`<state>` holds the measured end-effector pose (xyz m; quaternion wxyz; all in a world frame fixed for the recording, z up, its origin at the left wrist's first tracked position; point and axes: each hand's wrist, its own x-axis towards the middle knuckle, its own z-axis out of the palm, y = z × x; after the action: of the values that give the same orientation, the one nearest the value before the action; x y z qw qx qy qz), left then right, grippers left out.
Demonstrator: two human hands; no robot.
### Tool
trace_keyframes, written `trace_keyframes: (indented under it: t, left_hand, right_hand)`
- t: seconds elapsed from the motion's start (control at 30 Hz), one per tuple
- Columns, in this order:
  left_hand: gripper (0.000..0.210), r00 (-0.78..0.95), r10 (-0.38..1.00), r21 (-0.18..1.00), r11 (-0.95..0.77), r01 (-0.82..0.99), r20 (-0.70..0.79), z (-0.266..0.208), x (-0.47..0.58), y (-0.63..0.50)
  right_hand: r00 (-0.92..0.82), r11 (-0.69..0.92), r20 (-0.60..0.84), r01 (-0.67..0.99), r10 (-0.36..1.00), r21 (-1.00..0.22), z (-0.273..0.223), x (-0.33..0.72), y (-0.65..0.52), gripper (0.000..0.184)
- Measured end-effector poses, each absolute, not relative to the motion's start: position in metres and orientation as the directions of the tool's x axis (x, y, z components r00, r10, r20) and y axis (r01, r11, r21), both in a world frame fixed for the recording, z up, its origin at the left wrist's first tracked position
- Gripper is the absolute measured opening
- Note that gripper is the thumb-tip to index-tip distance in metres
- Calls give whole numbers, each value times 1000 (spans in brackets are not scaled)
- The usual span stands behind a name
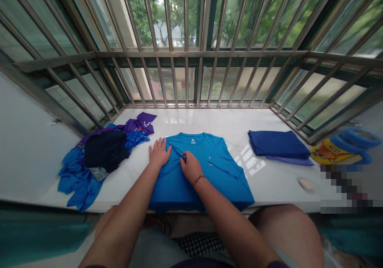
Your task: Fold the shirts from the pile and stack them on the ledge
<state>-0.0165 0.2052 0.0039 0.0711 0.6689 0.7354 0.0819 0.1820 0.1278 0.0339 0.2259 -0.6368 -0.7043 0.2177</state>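
Observation:
A bright blue T-shirt lies spread on the white sill, its collar toward the window and its sleeves turned in over the body. The lower part reaches the sill's front edge. My left hand rests flat on the shirt's left shoulder, fingers spread. Over the left part of the chest, my right hand is closed, thumb and fingers pinching the fabric near the left sleeve. Creases run toward those fingertips, though the exact bit of cloth between them is partly hidden.
Rumpled blue, purple and black clothes are heaped at the left. Folded dark blue cloth lies at the right, near a yellow and blue container and a small pale object. Metal window bars stand behind the sill.

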Motion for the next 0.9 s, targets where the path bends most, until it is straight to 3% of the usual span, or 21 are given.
trace_keyframes:
  t: [0.13,0.23,0.33,0.43,0.57,0.9]
  left_hand:
    - [73,-81,997,216,82,973,-17,10,-17,207]
    - [62,-46,995,197,28,980,90,13,-14,208]
    - [54,152,977,210,-182,961,152,12,-10,205]
    - [59,272,958,219,-285,933,86,6,-7,202]
    - [70,168,985,194,-172,966,37,1,-3,202]
    - [72,20,1000,193,-21,981,3,2,13,204]
  right_hand:
    - [-103,118,59,801,993,-588,41,216,104,20]
    - [-74,86,44,849,996,-522,42,250,84,24]
    - [-68,90,68,914,995,-397,43,283,73,24]
    - [-59,74,74,975,996,-210,46,306,74,24]
    - [-34,36,28,996,999,-87,47,319,90,29]
    - [-154,152,-14,983,988,-103,47,321,108,28]
